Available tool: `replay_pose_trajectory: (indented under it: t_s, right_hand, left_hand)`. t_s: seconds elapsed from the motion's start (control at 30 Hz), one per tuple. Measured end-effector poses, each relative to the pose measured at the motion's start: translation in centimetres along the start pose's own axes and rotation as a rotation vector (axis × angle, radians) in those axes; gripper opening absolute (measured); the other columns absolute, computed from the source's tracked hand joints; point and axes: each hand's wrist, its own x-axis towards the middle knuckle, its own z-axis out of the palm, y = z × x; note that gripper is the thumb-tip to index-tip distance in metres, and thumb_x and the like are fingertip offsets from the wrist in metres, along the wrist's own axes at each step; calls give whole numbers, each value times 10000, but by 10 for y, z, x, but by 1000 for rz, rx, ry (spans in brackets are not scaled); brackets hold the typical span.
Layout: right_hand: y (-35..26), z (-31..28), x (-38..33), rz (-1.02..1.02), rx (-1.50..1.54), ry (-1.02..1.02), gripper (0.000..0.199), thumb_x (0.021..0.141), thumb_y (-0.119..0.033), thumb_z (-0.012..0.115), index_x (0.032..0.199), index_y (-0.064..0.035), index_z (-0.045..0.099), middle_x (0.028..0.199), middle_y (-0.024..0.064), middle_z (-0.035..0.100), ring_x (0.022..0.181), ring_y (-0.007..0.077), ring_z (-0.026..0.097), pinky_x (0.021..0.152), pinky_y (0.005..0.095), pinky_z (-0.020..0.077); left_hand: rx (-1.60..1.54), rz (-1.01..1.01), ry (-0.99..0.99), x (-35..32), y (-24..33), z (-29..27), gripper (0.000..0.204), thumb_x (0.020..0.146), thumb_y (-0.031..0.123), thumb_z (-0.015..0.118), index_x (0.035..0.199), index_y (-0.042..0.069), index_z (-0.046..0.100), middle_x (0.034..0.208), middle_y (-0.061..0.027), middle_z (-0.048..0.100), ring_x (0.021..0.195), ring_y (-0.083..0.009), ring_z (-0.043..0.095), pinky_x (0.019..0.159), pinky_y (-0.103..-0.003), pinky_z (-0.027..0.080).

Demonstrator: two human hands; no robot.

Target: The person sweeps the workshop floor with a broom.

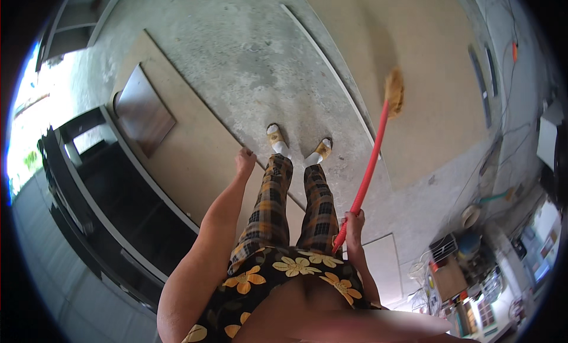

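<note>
My right hand (354, 226) is wrapped round the upper part of a long red broom handle. The broom (371, 165) slants forward and to the right, and its tan bristle head (394, 93) is over a large brown board on the floor. On the other side, my left hand (245, 161) hangs in front of me with its fingers curled closed, and nothing shows in it. It is apart from the broom, above the edge of another brown board.
Left lies a long brown board (177, 100) bearing a dark square panel (145, 109), beside a black cabinet (130, 189). A pale strip (328, 65) edges the right-hand board (426, 47). Cables (503, 118) and clutter, including a blue container (469, 243), are at far right.
</note>
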Motion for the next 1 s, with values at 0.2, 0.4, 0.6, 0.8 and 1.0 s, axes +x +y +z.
replay_pose_trajectory:
  t_s: [0.2, 0.4, 0.6, 0.8, 1.0]
  right_hand:
    - [-32, -13, -45, 12, 274, -85, 82, 685, -87, 455, 716, -76, 380, 551, 8, 400, 424, 111, 406, 377, 237, 368]
    - [-56, 36, -24, 121, 164, -155, 173, 728, -150, 457, 584, -118, 367, 504, 12, 381, 406, 158, 392, 366, 311, 358]
    - [-88, 205, -47, 262, 214, -649, 197, 750, -125, 409, 557, -104, 378, 468, 28, 371, 409, 169, 384, 425, 304, 374]
    - [-95, 347, -156, 155, -44, -880, 129, 780, -101, 498, 694, -91, 402, 576, -23, 429, 492, 88, 436, 458, 221, 388]
    - [-134, 339, -137, 66, -178, -999, 109, 773, -91, 524, 773, -69, 417, 595, -2, 433, 448, 68, 418, 396, 205, 368]
  left_hand:
    - [-95, -208, 18, -105, -66, -81, 190, 644, 131, 560, 761, -18, 577, 643, -152, 598, 583, -239, 605, 588, -328, 477]
    - [-306, -511, -164, -194, -143, -119, 125, 697, 18, 531, 784, -24, 610, 628, -112, 605, 499, -173, 599, 458, -263, 485]
    - [-499, -727, -164, -250, -195, -135, 115, 709, 28, 541, 768, -25, 625, 616, -98, 601, 482, -160, 588, 425, -253, 477]
    - [-641, -774, -109, -253, -197, -139, 130, 714, 43, 548, 799, -15, 626, 621, -91, 603, 483, -154, 586, 423, -245, 469]
    - [-738, -698, -68, -237, -192, -145, 125, 720, 57, 553, 795, -15, 623, 621, -86, 605, 485, -149, 587, 429, -244, 468]
